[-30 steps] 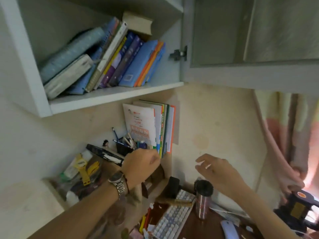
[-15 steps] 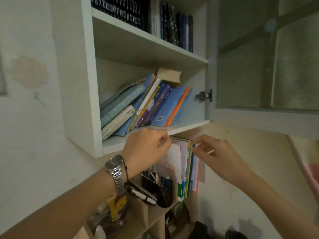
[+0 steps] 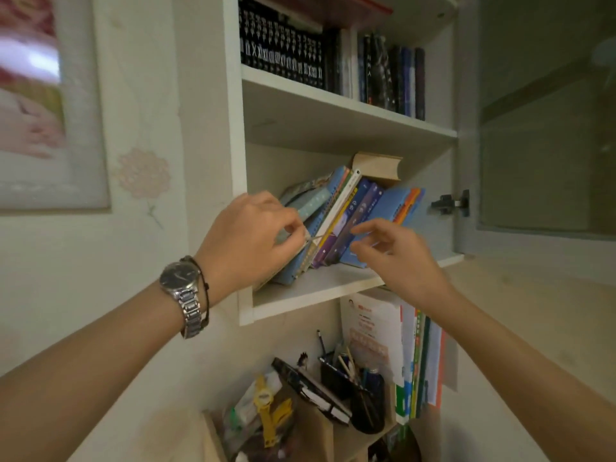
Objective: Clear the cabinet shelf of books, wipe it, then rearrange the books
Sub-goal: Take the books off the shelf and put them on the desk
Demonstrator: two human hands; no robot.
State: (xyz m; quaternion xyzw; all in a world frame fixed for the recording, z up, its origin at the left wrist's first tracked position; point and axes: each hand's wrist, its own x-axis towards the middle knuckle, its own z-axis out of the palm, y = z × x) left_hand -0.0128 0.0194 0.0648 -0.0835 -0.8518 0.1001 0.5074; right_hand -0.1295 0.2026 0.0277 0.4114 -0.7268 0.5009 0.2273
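Observation:
A row of books (image 3: 363, 208) leans to the left on the lower cabinet shelf (image 3: 316, 288), most of them blue, with one purple and one orange. A thick book with yellowed pages (image 3: 380, 165) rests across their tops. My left hand (image 3: 253, 235), a metal watch on its wrist, covers the leftmost books and pinches the lower corner of a pale-edged book (image 3: 313, 205). My right hand (image 3: 400, 255) hovers in front of the blue books on the right, fingers loosely spread and holding nothing.
The upper shelf holds a tight row of dark books (image 3: 333, 65). The cabinet door (image 3: 546, 128) stands open to the right on its hinge (image 3: 450, 203). Below the cabinet are upright books (image 3: 416, 355), a pen cup (image 3: 363, 395) and a yellow watch (image 3: 265, 405).
Both hands have risen from below the cabinet up to the lower shelf. The left hand now grips a leaning book, and the right has reached the blue books.

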